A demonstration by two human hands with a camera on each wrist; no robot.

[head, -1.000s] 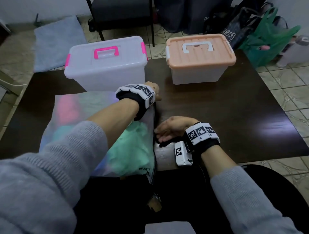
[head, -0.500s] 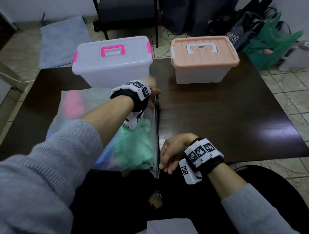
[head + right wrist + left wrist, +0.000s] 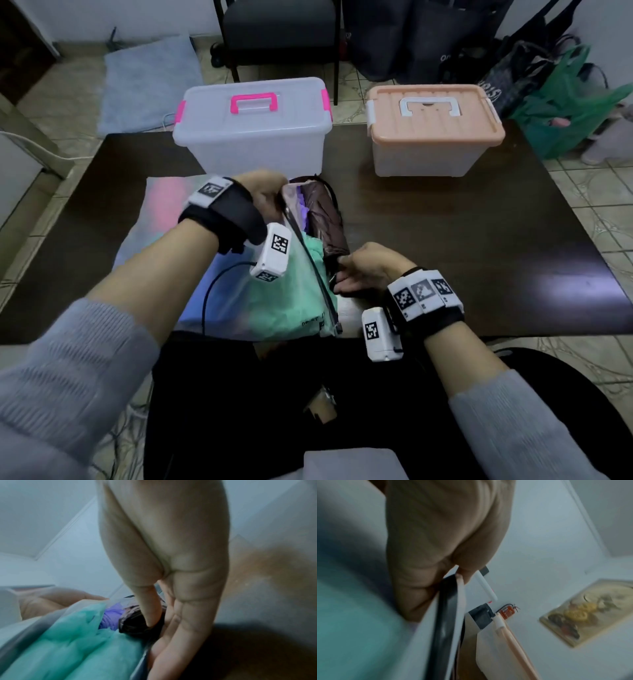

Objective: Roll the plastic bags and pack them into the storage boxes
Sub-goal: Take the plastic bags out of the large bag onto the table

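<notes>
The right hand's fingers [image 3: 152, 609] close on the dark bag [image 3: 323, 219] in the mouth of the clear zip pouch [image 3: 239, 298] at the desk's [image 3: 479, 240] near edge, the left hand [image 3: 265, 195] pinching its rim up; better to draw slowly, wrist low.

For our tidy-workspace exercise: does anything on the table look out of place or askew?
Nothing looks damaged or spilled. Both storage boxes stand upright and lidded. The left hand lifts the zip pouch's open edge while the right hand grips a dark bag.
</notes>
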